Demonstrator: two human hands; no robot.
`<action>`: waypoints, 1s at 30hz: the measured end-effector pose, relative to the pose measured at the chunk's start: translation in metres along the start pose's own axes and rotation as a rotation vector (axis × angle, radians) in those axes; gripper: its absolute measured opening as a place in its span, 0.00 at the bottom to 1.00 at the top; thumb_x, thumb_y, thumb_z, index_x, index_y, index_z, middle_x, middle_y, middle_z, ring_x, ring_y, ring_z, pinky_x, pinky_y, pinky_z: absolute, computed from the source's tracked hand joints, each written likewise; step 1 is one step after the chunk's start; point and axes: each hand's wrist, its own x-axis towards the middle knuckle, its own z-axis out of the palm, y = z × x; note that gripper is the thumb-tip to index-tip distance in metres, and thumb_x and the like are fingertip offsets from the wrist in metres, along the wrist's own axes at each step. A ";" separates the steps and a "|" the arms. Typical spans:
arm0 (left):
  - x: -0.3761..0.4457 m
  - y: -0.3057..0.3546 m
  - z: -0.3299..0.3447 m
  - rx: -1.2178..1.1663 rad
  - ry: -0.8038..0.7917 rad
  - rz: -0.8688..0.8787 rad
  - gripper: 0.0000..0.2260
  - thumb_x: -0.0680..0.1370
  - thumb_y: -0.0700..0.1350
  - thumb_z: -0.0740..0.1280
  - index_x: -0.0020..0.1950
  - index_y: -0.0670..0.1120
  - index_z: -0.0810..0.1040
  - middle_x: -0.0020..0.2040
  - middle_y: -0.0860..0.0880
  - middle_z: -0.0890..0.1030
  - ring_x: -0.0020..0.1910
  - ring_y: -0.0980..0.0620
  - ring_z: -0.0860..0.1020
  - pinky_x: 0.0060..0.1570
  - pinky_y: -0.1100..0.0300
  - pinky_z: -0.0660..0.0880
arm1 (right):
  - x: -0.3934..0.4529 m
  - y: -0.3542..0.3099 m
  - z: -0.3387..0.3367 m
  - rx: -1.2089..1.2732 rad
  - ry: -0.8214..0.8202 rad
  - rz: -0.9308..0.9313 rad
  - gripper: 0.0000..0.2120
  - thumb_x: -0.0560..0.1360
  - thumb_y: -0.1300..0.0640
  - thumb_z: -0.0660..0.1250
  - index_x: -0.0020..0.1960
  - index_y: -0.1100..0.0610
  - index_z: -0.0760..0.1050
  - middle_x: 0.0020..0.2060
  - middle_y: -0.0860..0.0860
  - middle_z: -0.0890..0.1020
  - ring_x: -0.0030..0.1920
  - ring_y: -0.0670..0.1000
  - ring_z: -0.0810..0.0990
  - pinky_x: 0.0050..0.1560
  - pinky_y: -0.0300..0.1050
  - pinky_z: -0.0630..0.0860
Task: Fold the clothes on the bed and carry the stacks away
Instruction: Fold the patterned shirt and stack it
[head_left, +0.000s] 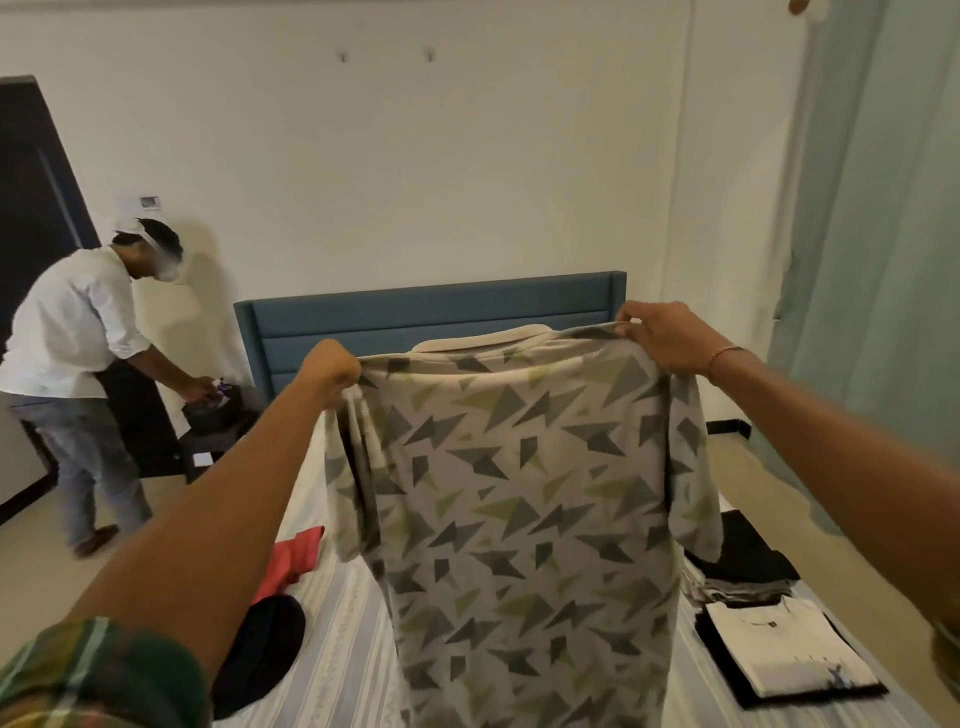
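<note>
Shirt (519, 493) hem cut off below; bed (343, 649) middle hidden; stack (748, 577) perhaps partly covered.

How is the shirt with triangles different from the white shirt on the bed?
The patterned shirt hangs spread open in the air, while the white shirt lies folded flat on the bed. The left hand and right hand grip the patterned shirt; nothing touches the white shirt. The patterned shirt has grey and green triangles; the white shirt is mostly plain. Both are clothes for folding.
</note>
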 end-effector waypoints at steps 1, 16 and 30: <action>-0.002 0.003 0.003 0.004 0.021 0.008 0.14 0.79 0.30 0.58 0.35 0.41 0.66 0.35 0.42 0.68 0.31 0.48 0.66 0.28 0.55 0.62 | 0.000 -0.003 0.001 -0.067 0.013 0.000 0.13 0.85 0.48 0.58 0.56 0.54 0.76 0.45 0.54 0.79 0.46 0.57 0.78 0.50 0.51 0.76; -0.012 -0.028 -0.017 0.597 0.741 0.855 0.19 0.86 0.46 0.42 0.51 0.41 0.70 0.31 0.43 0.70 0.24 0.48 0.65 0.22 0.58 0.64 | -0.026 0.027 -0.008 -0.434 0.653 -0.196 0.18 0.86 0.45 0.55 0.49 0.59 0.71 0.32 0.55 0.77 0.25 0.53 0.71 0.29 0.42 0.72; -0.111 -0.011 -0.031 0.516 0.860 0.860 0.16 0.85 0.52 0.55 0.44 0.42 0.66 0.32 0.41 0.71 0.27 0.48 0.63 0.26 0.57 0.60 | -0.125 0.037 -0.056 -0.413 0.789 -0.107 0.28 0.78 0.33 0.62 0.47 0.60 0.71 0.35 0.58 0.77 0.31 0.52 0.68 0.34 0.41 0.62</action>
